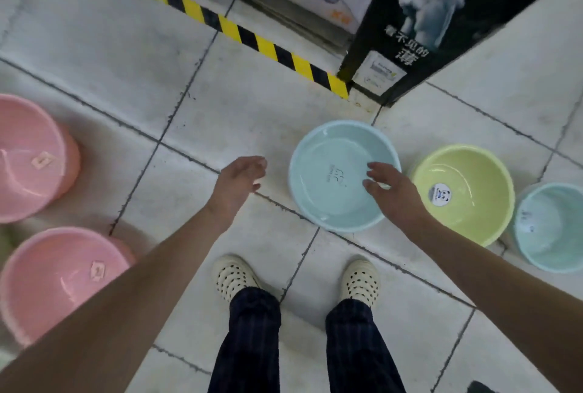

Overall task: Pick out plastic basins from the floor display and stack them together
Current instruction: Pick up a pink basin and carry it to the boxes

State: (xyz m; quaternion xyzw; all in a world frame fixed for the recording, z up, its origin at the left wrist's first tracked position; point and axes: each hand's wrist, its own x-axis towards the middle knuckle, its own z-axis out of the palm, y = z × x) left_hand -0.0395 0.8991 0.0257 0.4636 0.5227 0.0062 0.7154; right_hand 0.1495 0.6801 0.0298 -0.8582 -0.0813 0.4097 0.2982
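Note:
A light blue basin [328, 190] stands upright on the tiled floor in front of me. My right hand [392, 193] hovers over its right rim with fingers spread, holding nothing. My left hand [238, 182] hangs open over the floor just left of that basin, apart from it. To the right sit a yellow-green basin [473, 203] with a round panda sticker and a second light blue basin [555, 235] at the frame's edge. Two pink basins stand on the left, one at the far left [28, 159] and one nearer me [60, 279].
A black carton [441, 20] with white print stands behind the blue basin. Yellow-and-black hazard tape [220, 23] runs diagonally across the floor before boxed goods. My feet in pale perforated clogs [233, 279] stand below the hands.

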